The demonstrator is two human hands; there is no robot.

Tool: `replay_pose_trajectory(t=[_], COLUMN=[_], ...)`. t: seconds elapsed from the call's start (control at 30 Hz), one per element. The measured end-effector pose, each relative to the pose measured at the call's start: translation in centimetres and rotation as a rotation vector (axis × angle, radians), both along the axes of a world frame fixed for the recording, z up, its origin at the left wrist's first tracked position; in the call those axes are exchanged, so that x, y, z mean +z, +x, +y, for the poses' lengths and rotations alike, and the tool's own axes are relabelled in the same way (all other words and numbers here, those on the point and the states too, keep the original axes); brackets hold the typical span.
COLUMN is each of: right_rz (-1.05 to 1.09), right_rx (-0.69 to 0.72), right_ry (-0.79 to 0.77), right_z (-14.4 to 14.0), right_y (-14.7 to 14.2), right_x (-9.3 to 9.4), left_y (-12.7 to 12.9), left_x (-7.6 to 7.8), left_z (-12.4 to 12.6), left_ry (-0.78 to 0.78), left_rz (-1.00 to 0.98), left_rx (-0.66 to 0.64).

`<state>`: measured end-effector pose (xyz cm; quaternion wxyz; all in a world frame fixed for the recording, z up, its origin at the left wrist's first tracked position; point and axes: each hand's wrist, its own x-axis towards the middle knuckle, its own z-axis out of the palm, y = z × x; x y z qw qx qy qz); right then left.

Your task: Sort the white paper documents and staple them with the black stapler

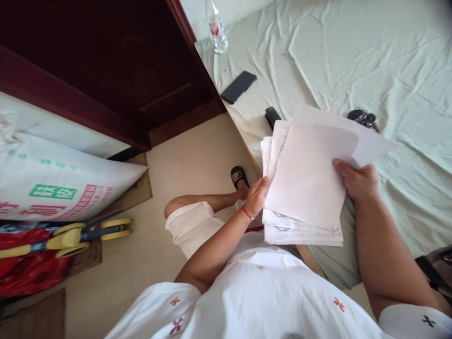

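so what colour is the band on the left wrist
Red: a thin band at the left hand, in the head view.

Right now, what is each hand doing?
Left hand: closed on the left edge of the stack of papers.
Right hand: closed on its right edge.

matt white paper sheets (305, 179), wrinkly pale cloth bedsheet (353, 56), glossy black phone (238, 86), dark polished wood door (116, 61).

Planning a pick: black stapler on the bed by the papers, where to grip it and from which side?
Grip the stapler across its narrow sides at the exposed far end, coming from above. It lies flat on the sheet, and its near end is hidden under the paper stack.
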<state>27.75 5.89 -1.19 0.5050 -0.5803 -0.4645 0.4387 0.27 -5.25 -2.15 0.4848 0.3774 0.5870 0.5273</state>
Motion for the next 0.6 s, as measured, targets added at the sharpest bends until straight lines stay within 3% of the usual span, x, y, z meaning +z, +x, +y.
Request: replay_pose_trajectory(t=[0.37, 0.43, 0.6], right_rz=[-0.031, 0.067, 0.537], right_rx=[-0.108, -0.139, -0.175], right_ry=[0.046, 0.030, 0.102], right_z=[0.4, 0.3, 1.2], right_y=[0.3, 0.6, 2.5], right_x=[0.5, 0.8, 0.6], left_y=[0.0, 0.0, 0.3], left_x=[-0.1, -0.2, 0.0], left_z=[0.1, 0.2, 0.6], left_ry=[-0.006, 0.000, -0.028], left_rz=[-0.038, -0.067, -0.151], left_rx=[0.033, 0.015, 0.020])
